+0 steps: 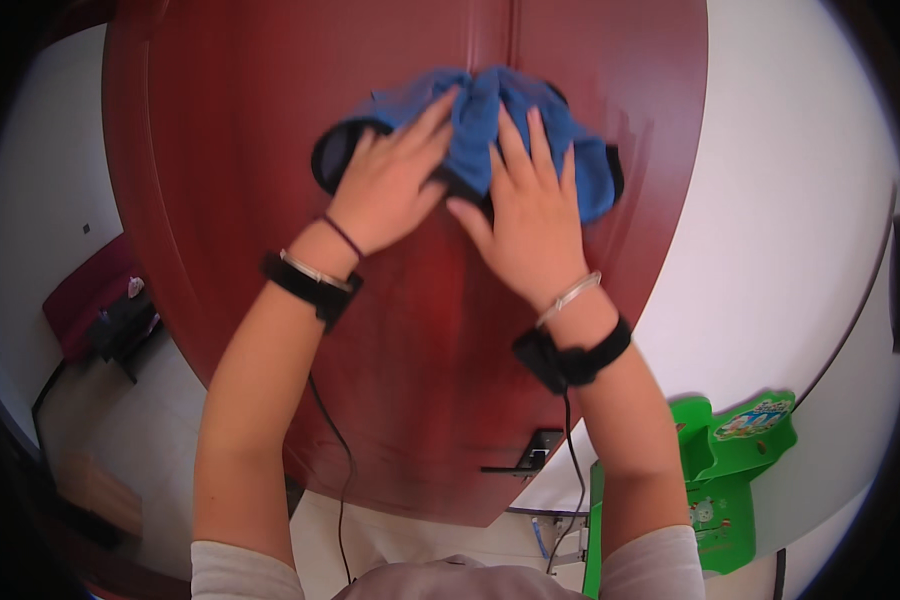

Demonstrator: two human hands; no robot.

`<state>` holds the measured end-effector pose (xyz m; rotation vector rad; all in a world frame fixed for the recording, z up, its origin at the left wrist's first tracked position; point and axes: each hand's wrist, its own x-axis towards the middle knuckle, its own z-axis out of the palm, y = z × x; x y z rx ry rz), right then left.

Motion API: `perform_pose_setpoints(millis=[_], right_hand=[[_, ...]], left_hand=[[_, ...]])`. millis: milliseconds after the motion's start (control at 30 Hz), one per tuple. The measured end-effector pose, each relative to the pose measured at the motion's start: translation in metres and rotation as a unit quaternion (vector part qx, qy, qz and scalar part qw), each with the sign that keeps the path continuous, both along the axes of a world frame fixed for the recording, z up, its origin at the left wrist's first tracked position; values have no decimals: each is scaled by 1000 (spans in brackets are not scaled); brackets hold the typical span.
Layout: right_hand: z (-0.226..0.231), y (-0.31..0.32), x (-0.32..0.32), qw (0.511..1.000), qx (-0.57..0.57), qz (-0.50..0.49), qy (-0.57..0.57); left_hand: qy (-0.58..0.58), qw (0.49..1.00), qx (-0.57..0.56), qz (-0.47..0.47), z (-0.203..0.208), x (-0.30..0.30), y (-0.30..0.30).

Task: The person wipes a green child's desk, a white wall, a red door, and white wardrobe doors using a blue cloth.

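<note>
A bunched blue cloth with black edging [477, 115] lies against the upper part of a dark red panelled door [410, 320]. My left hand [390, 185] rests on the cloth's left half, its fingers spread and slightly blurred. On the right half, my right hand [535, 220] presses flat with fingers stretched out and thumb apart. Neither hand wraps around the fabric; both pin it to the door. Folds stand up between the two hands, and the palms hide part of the lower edge.
A black door handle [515, 468] sticks out low on the door. Green plastic children's furniture [740, 445] stands at the right by a white wall [770, 200]. Left of the door are a dark red sofa [88, 295] and a black table [125, 332]. Thin cables hang from both wrist straps.
</note>
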<state>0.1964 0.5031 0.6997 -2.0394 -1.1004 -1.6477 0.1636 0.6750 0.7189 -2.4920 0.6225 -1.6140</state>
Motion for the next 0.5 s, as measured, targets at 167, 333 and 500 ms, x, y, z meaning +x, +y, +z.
perform_pose_setpoints(millis=[167, 333, 500], right_hand=[[18, 30, -9, 999, 5, -10, -46], [-70, 51, -28, 992, -30, -11, 118], [-192, 76, -41, 980, -50, -69, 180]], left_hand=[[-46, 999, 14, 11, 12, -3, 30], [88, 995, 55, 12, -61, -23, 57], [103, 983, 133, -72, -128, -39, 94]])
